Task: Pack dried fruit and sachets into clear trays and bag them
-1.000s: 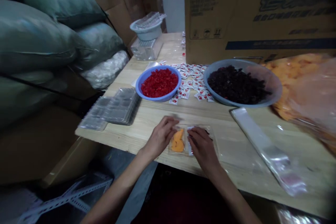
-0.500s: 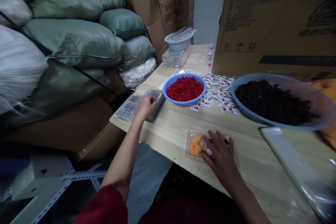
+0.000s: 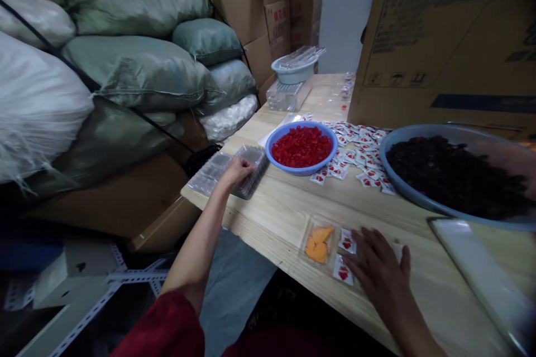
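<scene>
My left hand point(image 3: 237, 170) reaches out to a stack of clear plastic trays point(image 3: 234, 168) at the table's left edge, its fingers curled on the top tray. My right hand point(image 3: 379, 268) lies flat with fingers spread on the right part of a clear compartment tray point(image 3: 330, 246) near the front edge. That tray holds orange dried fruit point(image 3: 318, 243) in its left compartment and two small white sachets with red print point(image 3: 347, 241) in the middle.
A blue bowl of red pieces point(image 3: 302, 146) stands mid-table, with loose sachets point(image 3: 360, 153) beside it and a large grey bowl of dark dried fruit point(image 3: 454, 175) at right. Clear bags point(image 3: 481, 273) lie at front right. Cardboard boxes point(image 3: 444, 39) stand behind; stuffed sacks point(image 3: 134, 72) are piled left.
My left hand left the compartment tray and reached to the stack of clear trays. My right hand slid right, uncovering the sachets. The view turned left.
</scene>
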### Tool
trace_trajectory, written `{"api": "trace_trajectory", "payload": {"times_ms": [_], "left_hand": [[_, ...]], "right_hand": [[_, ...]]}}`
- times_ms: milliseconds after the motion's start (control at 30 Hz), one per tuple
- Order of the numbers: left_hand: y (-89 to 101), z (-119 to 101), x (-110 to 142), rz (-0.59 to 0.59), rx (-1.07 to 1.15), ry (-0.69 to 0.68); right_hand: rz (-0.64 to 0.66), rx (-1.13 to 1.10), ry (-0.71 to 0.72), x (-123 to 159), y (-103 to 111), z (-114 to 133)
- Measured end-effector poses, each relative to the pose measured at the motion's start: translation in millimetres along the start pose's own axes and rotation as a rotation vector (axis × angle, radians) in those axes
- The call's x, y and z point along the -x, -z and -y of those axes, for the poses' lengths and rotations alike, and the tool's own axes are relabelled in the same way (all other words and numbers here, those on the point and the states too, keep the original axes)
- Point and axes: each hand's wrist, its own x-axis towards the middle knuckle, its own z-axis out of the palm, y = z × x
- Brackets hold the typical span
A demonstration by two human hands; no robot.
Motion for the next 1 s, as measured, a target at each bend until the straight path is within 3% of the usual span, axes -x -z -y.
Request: {"api": "trace_trajectory", "payload": {"times_ms": [167, 367, 533, 667, 833, 933, 1000], "left_hand": [[-1.0, -10.7, 0.1, -0.032, -0.119, -0.01], [-0.7, -27.1, 1.7, -0.1, -0.272, -0.03], [7.1, -26.5, 2.0, -0.086, -0.281, -0.062], [18.8, -24.0, 6.5, -0.089, -0.234, -0.102], [51.1, -26.9, 32.0, -0.176, -0.163, -0.166], [67.8, -32.5, 52.7, -0.225, 0.056, -0.243], [69.9, -38.1, 64.0, -0.268, 0.25, -0.278]], "right_hand": [[0.043, -0.013, -0.045, -1.1, 5.8, 4.0], [0.007, -0.013, -0.029, 3.0, 2.8, 2.3], [-0.043, -0.017, -0.012, 7.5, 0.6, -1.6], [-0.053, 0.001, -0.001, 7.1, 1.5, -1.4], [-0.034, -0.039, -0.048, 9.8, 0.3, -5.4], [-0.088, -0.135, -0.09, 5.0, 4.8, -3.8], [-0.15, -0.275, -0.123, -9.0, 13.1, 10.3]]}}
